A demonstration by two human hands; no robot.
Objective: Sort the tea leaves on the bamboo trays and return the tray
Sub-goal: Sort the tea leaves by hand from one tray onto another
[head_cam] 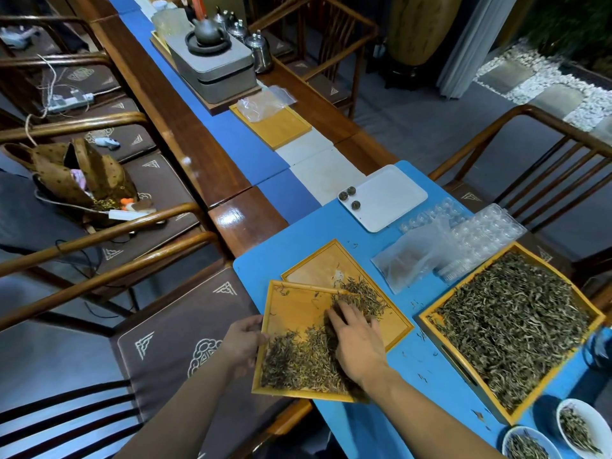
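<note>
A small bamboo tray (291, 309) overlaps a second bamboo tray (318, 263) on the blue mat. My left hand (243, 342) grips the near tray's left edge. Dried tea leaves (298, 362) lie heaped in the near tray's lower half, and another clump of leaves (364, 293) lies on the tray behind. My right hand (356, 342) rests flat on the leaves, fingers spread toward that clump. A large bamboo tray (430, 321) at the right is filled with tea leaves (510, 326).
A white plate (394, 200) with three small tea balls sits beyond the trays. Clear plastic bags and blister moulds (463, 240) lie right of it. Two white bowls (583, 429) of leaves stand at bottom right. Wooden chairs flank the table; a tea set stands farther back.
</note>
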